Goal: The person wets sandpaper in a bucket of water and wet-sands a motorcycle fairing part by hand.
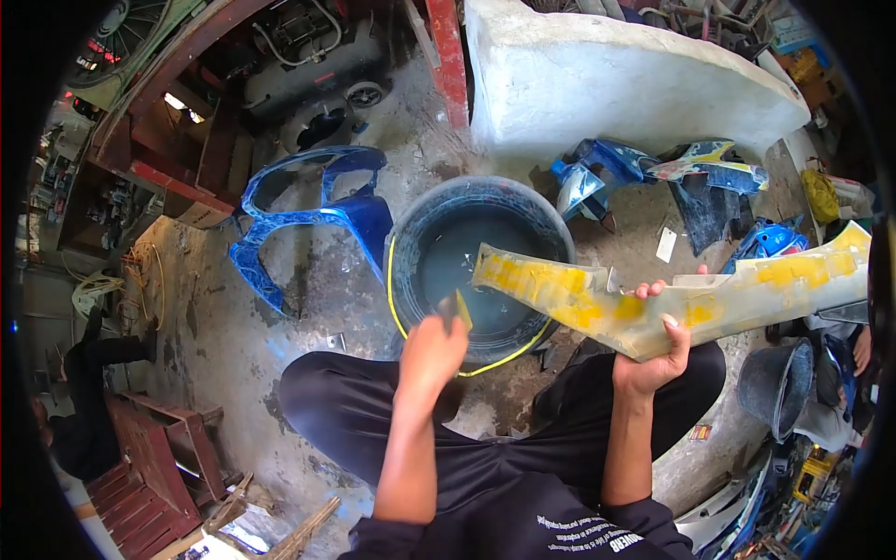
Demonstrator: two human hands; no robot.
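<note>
The right hand (651, 366) grips the yellow-grey panel (702, 314) firmly, fingers wrapped around its edge, and one end lies over the bucket (407, 245). The left hand (434, 350), closed, holds a small yellowish pad (464, 312), blurred.

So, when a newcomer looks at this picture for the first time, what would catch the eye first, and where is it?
Probably the long panel with yellow patches, gripped by the right hand, its tip over the round tub in the centre. Next may come the bright blue fairing piece on the floor left of the tub, then the left hand at the tub's near side, holding a small, blurred yellowish piece.
</note>
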